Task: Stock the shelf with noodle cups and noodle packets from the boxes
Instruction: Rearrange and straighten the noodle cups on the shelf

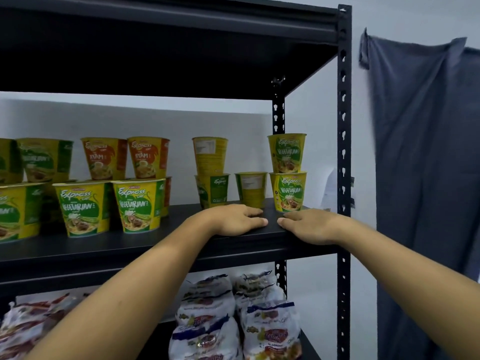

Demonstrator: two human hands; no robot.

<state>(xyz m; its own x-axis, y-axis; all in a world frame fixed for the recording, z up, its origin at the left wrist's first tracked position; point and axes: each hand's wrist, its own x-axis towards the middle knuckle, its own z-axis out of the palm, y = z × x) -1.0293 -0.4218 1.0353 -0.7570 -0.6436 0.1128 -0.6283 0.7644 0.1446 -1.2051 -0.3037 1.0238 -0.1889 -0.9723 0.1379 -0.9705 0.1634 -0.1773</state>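
Two bare forearms reach up from the lower edge, and at their ends the left hand [233, 220] and the right hand [313, 226] lie palm-down on the front of the black shelf board [117, 248], fingers straight, thumb tips nearly meeting, neither one gripping anything. At twelve o'clock from the right hand, just beyond its fingertips, a stack of two Vegetarian cups [288, 188] stands near the board's right end, one upright on the other. At twelve o'clock from the left hand stands a single cup [251, 189] with its label turned away, and just beside that, at eleven o'clock, another two-cup stack [211, 157]. Further off at nine o'clock a larger group of noodle cups [139, 203] fills the left part of the board: green Vegetarian ones in front, orange Ayam ones (raised on cups behind the front row) at the back. One level down, at six o'clock, white-and-blue noodle packets [270, 331] are piled at the right side, with red-printed packets [28, 326] at eight o'clock. At three o'clock, past the shelf's perforated post [344, 141], a grey cloth [420, 152] hangs on the wall.
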